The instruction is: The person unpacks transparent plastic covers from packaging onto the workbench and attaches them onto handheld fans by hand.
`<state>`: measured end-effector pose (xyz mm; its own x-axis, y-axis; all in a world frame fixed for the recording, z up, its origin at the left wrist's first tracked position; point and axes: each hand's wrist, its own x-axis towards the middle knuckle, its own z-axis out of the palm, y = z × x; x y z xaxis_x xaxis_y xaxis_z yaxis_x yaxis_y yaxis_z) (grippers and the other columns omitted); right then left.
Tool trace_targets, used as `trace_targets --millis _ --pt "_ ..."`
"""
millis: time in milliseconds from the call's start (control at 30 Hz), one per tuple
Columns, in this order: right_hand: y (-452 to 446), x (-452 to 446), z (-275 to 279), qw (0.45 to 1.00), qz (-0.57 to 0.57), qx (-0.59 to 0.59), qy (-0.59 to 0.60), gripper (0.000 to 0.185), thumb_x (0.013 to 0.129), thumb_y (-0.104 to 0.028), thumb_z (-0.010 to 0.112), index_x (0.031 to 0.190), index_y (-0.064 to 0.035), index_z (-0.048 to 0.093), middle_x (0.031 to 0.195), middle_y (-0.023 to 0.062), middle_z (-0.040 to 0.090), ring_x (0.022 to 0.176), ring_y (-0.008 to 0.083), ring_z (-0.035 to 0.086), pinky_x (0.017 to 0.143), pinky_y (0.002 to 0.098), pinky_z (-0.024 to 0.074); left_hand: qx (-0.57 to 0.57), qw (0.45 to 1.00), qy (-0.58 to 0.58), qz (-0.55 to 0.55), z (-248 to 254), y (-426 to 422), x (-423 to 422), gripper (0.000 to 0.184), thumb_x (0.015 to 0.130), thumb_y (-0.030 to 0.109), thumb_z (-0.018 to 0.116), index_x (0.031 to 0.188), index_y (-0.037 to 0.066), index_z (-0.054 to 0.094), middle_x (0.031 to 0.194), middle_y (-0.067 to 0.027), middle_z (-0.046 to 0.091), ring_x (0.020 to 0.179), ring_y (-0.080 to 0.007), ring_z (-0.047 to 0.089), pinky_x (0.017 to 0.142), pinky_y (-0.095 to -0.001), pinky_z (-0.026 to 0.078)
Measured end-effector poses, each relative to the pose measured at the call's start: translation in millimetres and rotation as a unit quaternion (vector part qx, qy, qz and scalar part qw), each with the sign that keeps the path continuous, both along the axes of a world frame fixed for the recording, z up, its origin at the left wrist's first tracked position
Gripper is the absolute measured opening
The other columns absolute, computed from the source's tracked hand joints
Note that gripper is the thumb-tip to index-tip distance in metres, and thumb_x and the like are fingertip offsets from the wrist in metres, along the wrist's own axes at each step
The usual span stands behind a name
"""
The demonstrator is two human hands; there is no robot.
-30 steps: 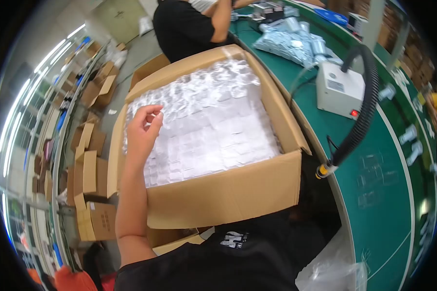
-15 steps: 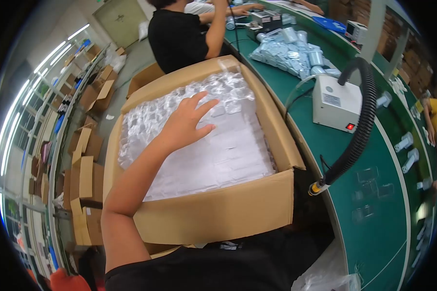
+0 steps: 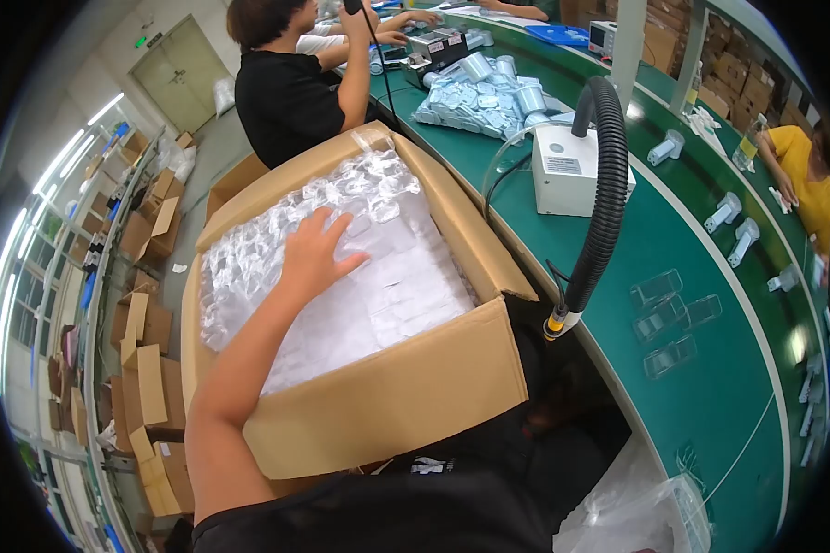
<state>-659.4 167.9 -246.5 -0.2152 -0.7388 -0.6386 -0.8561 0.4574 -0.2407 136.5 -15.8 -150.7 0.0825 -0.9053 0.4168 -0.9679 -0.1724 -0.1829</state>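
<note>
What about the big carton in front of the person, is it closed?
No, the carton is open at the top, since the clear plastic inside shows around the left hand.

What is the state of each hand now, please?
Left hand: open, fingers spread over the clear plastic, no grip seen.
Right hand: not in view, cannot be told.

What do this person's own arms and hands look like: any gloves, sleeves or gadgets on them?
The left hand wears no glove, and no watch or bracelet shows at the wrist. The arm is uncovered up to the short, plain black sleeve of a black T-shirt, with a small white print on its front. The right hand can't be made out.
</note>
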Motion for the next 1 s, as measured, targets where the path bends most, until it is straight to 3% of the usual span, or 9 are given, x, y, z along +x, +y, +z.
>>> trace_targets --millis 267,367,567,633,700,767,800,933,1000 --pt "-35 48 24 0.982 0.185 -0.019 0.013 0.026 0.088 -0.028 0.057 0.096 -0.0063 0.069 0.073 0.0143 0.069 0.07 0.0267 0.069 0.062 0.0389 0.0517 -0.019 0.998 0.02 -0.057 4 6 7 0.051 0.072 0.04 0.079 0.114 0.015 0.063 0.116 -0.0139 0.057 0.1 -0.0286 0.06 0.072 -0.0358 0.053" --pt "-44 45 53 0.993 0.002 -0.026 -0.115 0.028 0.09 -0.027 0.057 0.09 -0.0011 0.068 0.078 0.0175 0.069 0.07 0.0209 0.068 0.062 0.0335 0.0508 -0.053 0.996 0.015 -0.068 6 10 4 0.047 0.072 0.04 0.079 0.109 0.016 0.065 0.114 -0.0134 0.057 0.1 -0.0274 0.06 0.071 -0.0354 0.053" --pt "-63 85 50 0.964 0.191 -0.017 0.183 0.034 0.086 -0.031 0.059 0.102 -0.0027 0.068 0.099 0.022 0.068 0.095 0.0396 0.065 0.082 0.0474 0.0513 -0.026 0.992 0.115 -0.037 13 11 -1 0.042 0.074 0.04 0.077 0.106 0.015 0.066 0.111 -0.0118 0.057 0.099 -0.0274 0.06 0.073 -0.0372 0.052" --pt "-61 84 24 0.945 0.222 0.009 0.239 0.037 0.084 -0.033 0.062 0.106 -0.0037 0.066 0.102 0.0216 0.068 0.101 0.0405 0.063 0.087 0.0477 0.0505 -0.007 0.996 0.086 -0.029 10 7 -10 0.046 0.076 0.042 0.076 0.109 0.012 0.066 0.116 -0.0127 0.057 0.1 -0.0306 0.058 0.078 -0.0402 0.051" --pt "-39 29 -93 0.93 0.232 -0.147 0.246 0.02 0.068 -0.025 0.072 0.077 -0.0073 0.067 0.08 0.0139 0.068 0.076 0.0314 0.067 0.067 0.0416 0.0524 -0.01 0.997 0.072 -0.021 6 3 -12 0.048 0.077 0.043 0.076 0.111 0.01 0.066 0.12 -0.0148 0.057 0.104 -0.0333 0.057 0.083 -0.0424 0.05" --pt "-22 35 -124 0.934 0.259 -0.219 0.111 0.039 0.063 -0.029 0.074 0.097 -0.0108 0.069 0.099 0.0184 0.068 0.091 0.0374 0.065 0.08 0.0467 0.0527 -0.039 0.998 0.042 -0.017 -9 -4 -3 0.052 0.077 0.042 0.076 0.113 0.006 0.066 0.124 -0.0195 0.058 0.11 -0.0381 0.055 0.091 -0.0459 0.046" --pt "-25 25 -127 0.938 0.321 -0.046 0.126 0.059 0.061 -0.033 0.076 0.114 -0.0112 0.064 0.109 0.0188 0.065 0.098 0.0355 0.063 0.085 0.0455 0.0521 -0.064 0.997 0.034 -0.03 -21 -4 11 0.053 0.078 0.042 0.076 0.113 0.004 0.066 0.125 -0.0221 0.058 0.113 -0.0402 0.054 0.095 -0.0471 0.044" --pt "-74 61 -27 0.962 0.258 -0.013 0.087 0.022 0.073 -0.029 0.062 0.071 -0.008 0.07 0.072 0.015 0.068 0.068 0.0356 0.066 0.065 0.0456 0.0535 -0.075 0.993 0.06 -0.074 -46 0 53 0.046 0.076 0.025 0.081 0.11 -0.001 0.067 0.118 -0.0254 0.062 0.116 -0.0414 0.054 0.1 -0.0458 0.043" --pt "-88 64 49 0.988 0.088 0.006 -0.129 0.022 0.078 -0.024 0.057 0.071 -0.0071 0.07 0.069 0.0091 0.07 0.055 0.0182 0.065 0.052 0.0336 0.0506 -0.083 0.994 0.03 -0.058 -50 0 58 0.046 0.079 0.024 0.079 0.112 -0.004 0.064 0.121 -0.0259 0.059 0.114 -0.042 0.055 0.099 -0.0458 0.043"
